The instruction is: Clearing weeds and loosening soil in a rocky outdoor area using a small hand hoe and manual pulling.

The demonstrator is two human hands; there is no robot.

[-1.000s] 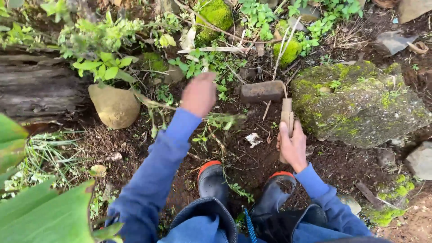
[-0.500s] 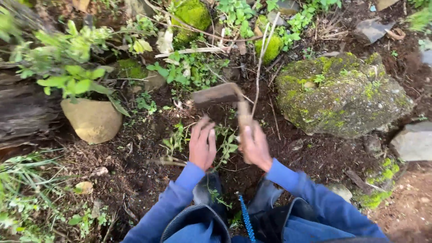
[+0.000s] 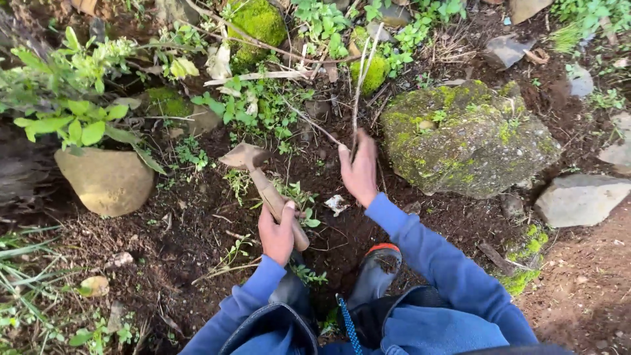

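Starting at the left, I am looking at a rounded tan stone (image 3: pixel 105 181) that is sitting half under a leafy green plant (image 3: pixel 79 125), with dark loose soil (image 3: pixel 184 230) spreading out in front of it.

Moving inward, I am watching the left hand (image 3: pixel 277 233) gripping the hoe (image 3: pixel 263 187). The fingers are wrapping tightly round the lower end of its wooden handle, with the thumb lying along the top. The small metal blade is pointing up and to the left and resting on or just above the soil among low weeds; I cannot tell which.

Just beside the handle, a pale scrap (image 3: pixel 336 205) is lying on the dirt. Next to that, the right hand (image 3: pixel 360 172) is reaching forward, and its fingers are closing round the foot of a thin bare stem (image 3: pixel 358 85) that is rising out of the ground towards the top of the view.

As I judge it, this is the weeding of a patch, with one hand taking hold of the stem while the tool waits to the side. Any pull here would call for a firm low grip near the root and a blade kept well clear of the fingers.

Further right, a big mossy rock (image 3: pixel 467 135) is sitting near the right hand, and a flat grey stone (image 3: pixel 582 197) is lying beyond it. An orange-rimmed boot (image 3: pixel 378 269) is standing below.
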